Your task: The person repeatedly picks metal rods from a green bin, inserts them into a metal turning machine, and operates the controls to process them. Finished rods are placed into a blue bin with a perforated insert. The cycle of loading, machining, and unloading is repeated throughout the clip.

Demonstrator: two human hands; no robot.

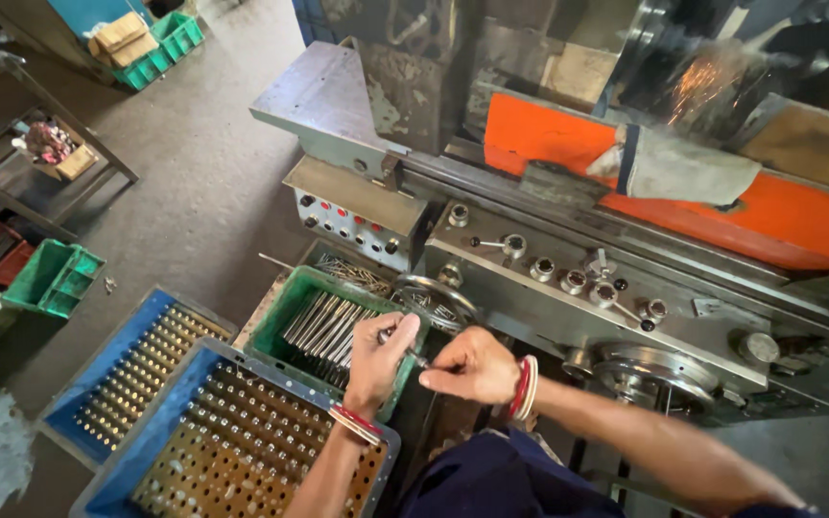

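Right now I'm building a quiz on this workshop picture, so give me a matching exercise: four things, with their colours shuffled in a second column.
Things:
1. Perforated rack trays
2. Crate holding metal rods
3. Machine guard panel
4. Handwheel

Colours:
A. Orange
B. Bare silver metal
C. Blue rim
D. Green

Pairs: 1-C, 2-D, 3-A, 4-B

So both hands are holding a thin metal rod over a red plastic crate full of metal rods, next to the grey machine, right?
Not quite: the head view shows the plastic crate full of metal rods is green, not red. The rest holds: the left hand and right hand share a thin metal rod above it, next to the grey machine.
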